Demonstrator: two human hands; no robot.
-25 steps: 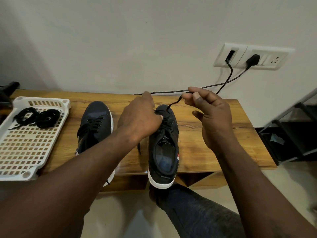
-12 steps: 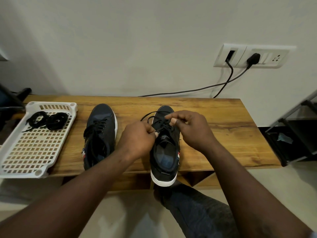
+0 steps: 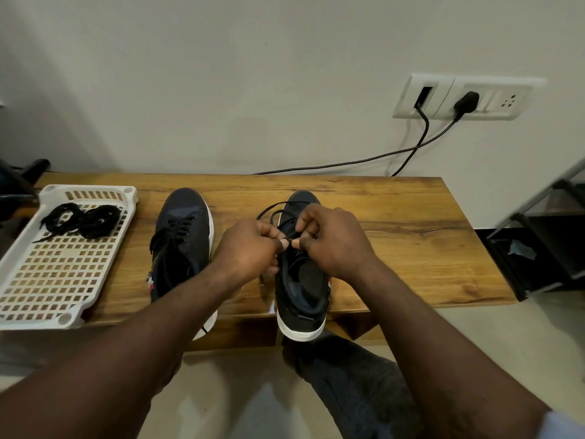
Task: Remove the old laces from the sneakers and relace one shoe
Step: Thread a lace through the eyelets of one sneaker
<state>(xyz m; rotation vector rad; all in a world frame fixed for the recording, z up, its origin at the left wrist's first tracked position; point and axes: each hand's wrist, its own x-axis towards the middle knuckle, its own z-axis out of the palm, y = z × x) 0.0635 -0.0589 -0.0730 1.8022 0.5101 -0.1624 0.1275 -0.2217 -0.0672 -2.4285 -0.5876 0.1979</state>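
Two dark navy sneakers with white soles stand toe-away on a wooden table. The right sneaker overhangs the front edge. Over its eyelets my left hand and my right hand meet, both pinching the tip of its black lace, which loops out over the toe. The left sneaker lies untouched with its black lace threaded and loose. Two coiled black laces rest in a white perforated tray at the left.
Two black cables run from a wall socket plate down behind the table. A dark metal rack stands at the right. My knee in dark trousers is below the table edge. A dark object sits at the far left.
My right hand came down from its raised pull on the lace to the shoe's eyelets. Both hands now meet at the lace tip, and the lace lies slack over the toe.
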